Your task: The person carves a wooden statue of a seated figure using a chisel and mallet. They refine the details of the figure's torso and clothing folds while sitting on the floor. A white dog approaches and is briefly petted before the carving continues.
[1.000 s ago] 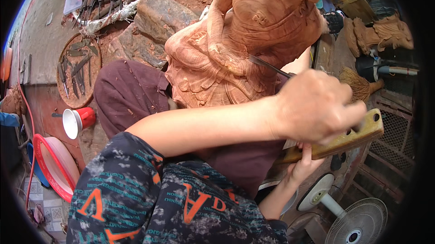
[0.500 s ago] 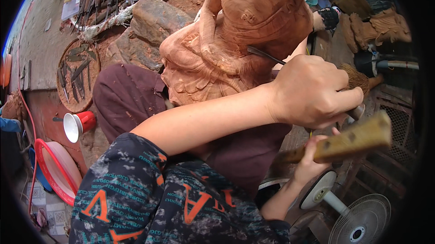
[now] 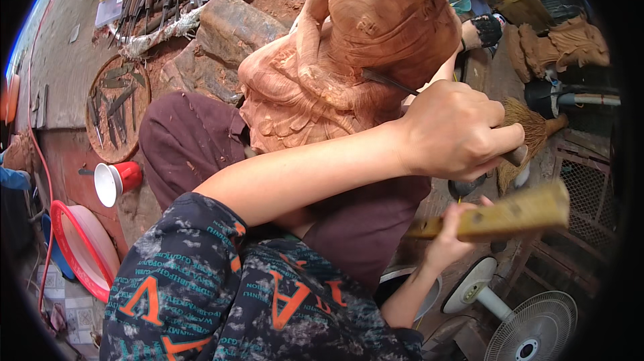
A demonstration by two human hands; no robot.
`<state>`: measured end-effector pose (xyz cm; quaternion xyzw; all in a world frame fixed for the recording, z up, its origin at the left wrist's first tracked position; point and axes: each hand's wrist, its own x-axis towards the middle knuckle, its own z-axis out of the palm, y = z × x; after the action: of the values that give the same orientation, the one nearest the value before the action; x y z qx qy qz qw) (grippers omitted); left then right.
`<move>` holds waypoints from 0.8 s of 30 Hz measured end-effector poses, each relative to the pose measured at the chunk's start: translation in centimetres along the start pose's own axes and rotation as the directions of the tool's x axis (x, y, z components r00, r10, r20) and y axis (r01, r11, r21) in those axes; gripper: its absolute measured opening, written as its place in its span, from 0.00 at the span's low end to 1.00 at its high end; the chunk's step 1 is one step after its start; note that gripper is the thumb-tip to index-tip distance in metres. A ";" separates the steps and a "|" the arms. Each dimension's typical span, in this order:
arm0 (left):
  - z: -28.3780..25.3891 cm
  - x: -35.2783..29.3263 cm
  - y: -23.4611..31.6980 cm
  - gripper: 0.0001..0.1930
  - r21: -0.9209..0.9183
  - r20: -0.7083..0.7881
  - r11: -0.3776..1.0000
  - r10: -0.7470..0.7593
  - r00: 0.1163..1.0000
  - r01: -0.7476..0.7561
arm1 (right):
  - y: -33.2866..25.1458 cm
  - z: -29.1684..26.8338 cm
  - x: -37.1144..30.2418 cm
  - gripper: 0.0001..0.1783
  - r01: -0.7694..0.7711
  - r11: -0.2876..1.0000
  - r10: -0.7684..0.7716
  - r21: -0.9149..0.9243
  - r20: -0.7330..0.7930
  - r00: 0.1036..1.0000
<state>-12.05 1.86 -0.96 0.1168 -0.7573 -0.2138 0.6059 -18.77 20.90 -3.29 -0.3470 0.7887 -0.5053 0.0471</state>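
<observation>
Holding chisel (image 3: 394, 83): left hand (image 3: 459, 134), grip wrapped round it, tip right at the statue (image 3: 365, 29)!
Mallet (image 3: 520, 213): blurred, below and right of the statue; right hand (image 3: 449, 243), grip clasping it.
Tray (image 3: 125, 152): left of the statue, blades (image 3: 121, 100) inside.

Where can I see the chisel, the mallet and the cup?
Chisel (image 3: 390, 82): head view, on the dark metal blade, between the carving and the hand.
Mallet (image 3: 515, 213): head view, on the blurred yellowish broad end.
Cup (image 3: 129, 176): head view, on the red outer wall.
</observation>
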 end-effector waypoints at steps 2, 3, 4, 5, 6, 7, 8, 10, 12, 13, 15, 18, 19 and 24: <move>-0.2 -0.4 -0.1 0.12 0.023 0.026 0.999 -0.028 0.999 0.028 | -0.4 0.2 0.0 0.31 0.039 0.993 -0.033 -0.111 0.058 0.998; -0.4 -0.4 -0.2 0.12 0.026 0.032 0.999 -0.032 0.999 0.032 | -0.4 0.1 0.1 0.31 -0.027 1.000 0.027 0.010 0.014 1.000; -0.3 -0.5 -0.2 0.12 0.026 0.035 0.999 -0.037 0.999 0.036 | -0.3 -0.4 0.3 0.30 -0.086 0.989 0.089 0.123 -0.016 0.996; -0.1 -0.4 -0.2 0.12 0.016 0.032 0.999 -0.030 0.999 0.030 | -0.3 -0.7 0.4 0.30 -0.140 0.962 0.153 0.236 -0.038 0.987; -0.1 -0.3 -0.2 0.12 0.007 0.029 1.000 -0.024 0.999 0.024 | 0.0 -0.5 0.3 0.29 -0.175 0.906 0.224 0.385 -0.086 0.971; -0.3 -0.3 -0.1 0.12 0.016 0.037 1.000 -0.016 0.999 0.015 | 0.5 -0.3 0.2 0.29 -0.053 0.986 0.064 0.158 -0.066 0.996; -0.7 -0.3 0.1 0.12 0.026 0.045 1.000 -0.008 0.999 0.007 | 0.8 -0.1 0.2 0.29 0.087 0.993 -0.088 -0.073 -0.009 0.996; -1.2 -0.4 0.0 0.13 0.025 0.041 1.000 0.016 0.999 -0.017 | 0.1 0.2 -0.7 0.31 -0.045 0.997 0.048 -0.063 0.059 0.997; -1.5 -0.7 -0.6 0.17 0.003 0.015 0.999 0.047 0.999 -0.047 | 0.2 -0.3 -0.5 0.31 -0.066 0.996 0.062 0.060 0.063 0.996; -1.4 -0.7 -0.6 0.17 0.005 0.004 0.999 0.052 0.999 -0.052 | 0.2 -0.5 -0.4 0.31 -0.136 0.976 0.133 0.168 0.030 0.991; -1.1 -0.7 -0.5 0.17 0.007 -0.018 0.998 0.062 0.998 -0.062 | 0.0 -0.1 -0.4 0.29 -0.119 0.981 0.120 0.153 -0.002 0.993; -1.8 -0.9 -0.1 0.14 0.051 0.004 0.998 0.038 0.999 -0.039 | -0.3 0.0 -0.7 0.28 0.032 0.988 -0.015 -0.153 0.112 0.994; -2.1 -1.0 0.7 0.11 0.151 0.091 0.988 0.003 0.996 -0.017 | 0.0 -0.1 -0.7 0.27 0.034 0.992 -0.023 -0.118 0.099 0.995; -0.9 -0.7 1.8 0.12 0.034 0.110 0.995 0.088 0.990 -0.092 | 2.2 -0.8 -1.1 0.29 -0.139 0.976 0.135 0.167 0.036 0.990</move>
<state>-10.82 3.60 -0.59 0.0825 -0.7975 -0.1776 0.5706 -19.34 22.76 -5.00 -0.2926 0.7643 -0.5619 0.1206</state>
